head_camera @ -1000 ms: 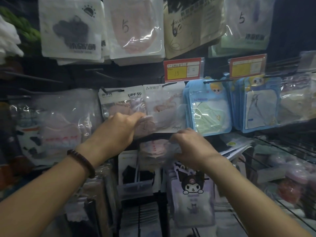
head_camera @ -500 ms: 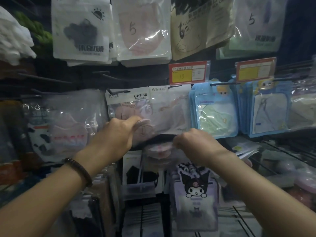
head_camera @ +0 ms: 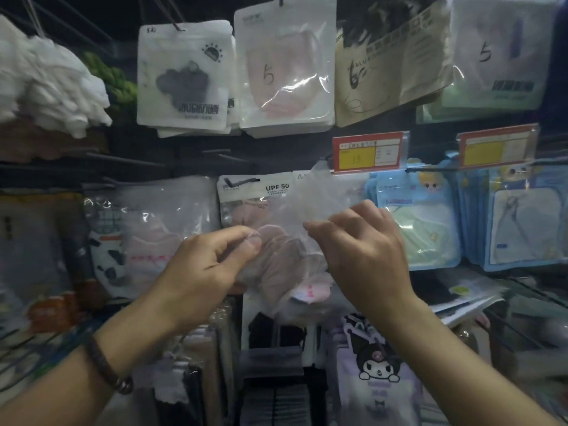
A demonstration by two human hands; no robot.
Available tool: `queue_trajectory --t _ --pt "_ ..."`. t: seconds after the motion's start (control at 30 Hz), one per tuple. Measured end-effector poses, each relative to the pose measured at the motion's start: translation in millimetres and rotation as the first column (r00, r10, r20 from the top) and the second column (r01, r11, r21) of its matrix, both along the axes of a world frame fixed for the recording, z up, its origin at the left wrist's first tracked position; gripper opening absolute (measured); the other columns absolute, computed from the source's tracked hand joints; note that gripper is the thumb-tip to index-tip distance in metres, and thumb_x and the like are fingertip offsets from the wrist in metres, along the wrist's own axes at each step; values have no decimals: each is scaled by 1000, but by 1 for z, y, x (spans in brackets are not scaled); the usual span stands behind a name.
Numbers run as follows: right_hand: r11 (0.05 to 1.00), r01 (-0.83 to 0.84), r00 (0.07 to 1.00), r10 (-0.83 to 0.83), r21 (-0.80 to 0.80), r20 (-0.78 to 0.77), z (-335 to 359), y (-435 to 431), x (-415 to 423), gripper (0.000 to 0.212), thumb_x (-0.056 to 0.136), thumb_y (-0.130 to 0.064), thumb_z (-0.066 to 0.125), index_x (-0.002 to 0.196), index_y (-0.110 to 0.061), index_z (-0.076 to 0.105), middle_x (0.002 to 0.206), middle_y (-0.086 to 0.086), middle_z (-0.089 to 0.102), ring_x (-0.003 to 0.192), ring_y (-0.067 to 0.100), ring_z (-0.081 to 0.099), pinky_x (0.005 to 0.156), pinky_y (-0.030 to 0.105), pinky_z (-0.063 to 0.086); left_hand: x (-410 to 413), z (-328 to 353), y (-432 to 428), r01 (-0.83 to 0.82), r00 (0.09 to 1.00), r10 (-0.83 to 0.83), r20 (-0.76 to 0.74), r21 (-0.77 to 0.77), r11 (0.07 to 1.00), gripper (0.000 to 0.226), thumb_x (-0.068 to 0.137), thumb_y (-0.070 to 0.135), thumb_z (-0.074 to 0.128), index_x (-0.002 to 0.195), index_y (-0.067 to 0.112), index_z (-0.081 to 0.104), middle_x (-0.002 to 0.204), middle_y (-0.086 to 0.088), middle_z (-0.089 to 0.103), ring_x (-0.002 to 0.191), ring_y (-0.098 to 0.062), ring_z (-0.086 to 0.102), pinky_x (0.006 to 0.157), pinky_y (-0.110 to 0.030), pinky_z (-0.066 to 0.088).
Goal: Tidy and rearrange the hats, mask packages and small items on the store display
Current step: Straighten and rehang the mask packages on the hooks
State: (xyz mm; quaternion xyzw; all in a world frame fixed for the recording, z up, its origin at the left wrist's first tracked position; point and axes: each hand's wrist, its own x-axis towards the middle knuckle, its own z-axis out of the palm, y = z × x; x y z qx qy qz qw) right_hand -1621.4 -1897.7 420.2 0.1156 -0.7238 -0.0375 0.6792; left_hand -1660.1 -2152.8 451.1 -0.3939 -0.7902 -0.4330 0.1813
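Observation:
A clear plastic bag holding a pale pink mask (head_camera: 289,259) is held up in front of the middle row of hanging packs. My left hand (head_camera: 206,272) pinches its left edge between thumb and fingers. My right hand (head_camera: 362,259) pinches its upper right part with curled fingers. Behind the bag hangs a grey UPF 50 mask package (head_camera: 255,198) on a black peg. The bag's top is blurred.
White and tan mask packs (head_camera: 184,78) hang on the top row, blue children's mask packs (head_camera: 424,216) at the right under red price tags (head_camera: 368,152). A purple cartoon pack (head_camera: 378,373) hangs below. White fluffy items (head_camera: 46,78) sit at the upper left. Wire shelves (head_camera: 522,309) jut out at the right.
Both hands have lifted the clear bag with the pink mask up and away from the peg row, and it is now spread between them. The view has moved closer.

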Motion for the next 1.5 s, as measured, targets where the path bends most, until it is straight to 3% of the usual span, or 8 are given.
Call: queue_trajectory --t 0.33,0.5,0.67,0.97,1.1,1.27,1.37,1.5 --pt "936 -178 983 154 -303 -101 14 -102 17 56 93 -38 83 133 -3 69 129 16 65 120 36 59 104 49 50 6 -25 -79 74 986 -109 124 258 963 27 87 21 81 109 36 79 103 18 82 93 -5 79 75 -17 62" --pt "548 -263 865 498 -794 57 5 -157 31 63 98 -32 76 154 -24 49 138 -10 63 123 2 64 100 26 58 -15 -42 -138 47 864 -284 415 496 867 27 92 4 76 106 27 83 105 -5 84 90 -30 82 80 -47 63" --pt "117 -375 569 812 -919 -129 15 -218 36 39 89 -16 78 126 -17 67 92 18 81 63 20 73 55 29 62 -31 -55 -189 75 706 -450 547 574 815 21 94 0 69 111 9 78 88 -14 80 62 -26 75 49 -37 60" --pt "190 -348 688 717 -918 -112 15 -274 5 23 84 -23 89 85 -10 70 49 -2 61 38 8 54 37 21 42 -45 -73 -231 177 632 -483 606 494 851 31 85 20 78 116 23 80 113 -15 82 94 -41 81 72 -48 66" --pt "147 -324 565 822 -935 -66 14 -286 0 28 80 -24 92 99 -12 76 89 15 81 77 45 76 77 50 64 -55 -79 -232 15 613 -488 621 609 793 18 92 17 77 109 22 81 116 -29 75 100 -61 72 72 -71 62" --pt "240 -359 651 757 -902 -57 8 -298 -3 18 90 -6 83 107 -11 78 81 25 76 66 46 72 61 52 60 -56 -74 -237 -17 787 -202 584 347 938 37 90 37 83 121 29 63 107 7 78 93 -11 76 82 -42 65" --pt "399 -369 773 633 -839 -39 1 -305 -8 25 87 -4 85 98 -26 85 75 19 77 60 31 70 52 47 57 -37 -70 -233 -212 965 134 225 370 904 68 84 42 85 132 48 38 133 23 51 123 6 52 95 -15 41" --pt "503 -421 744 668 -755 30 -14 -327 -6 8 89 -24 85 87 -17 83 73 3 75 64 17 69 58 52 58 -12 -62 -222 155 877 -342 338 476 866 96 61 83 82 142 71 30 144 32 53 137 7 54 110 -25 50"
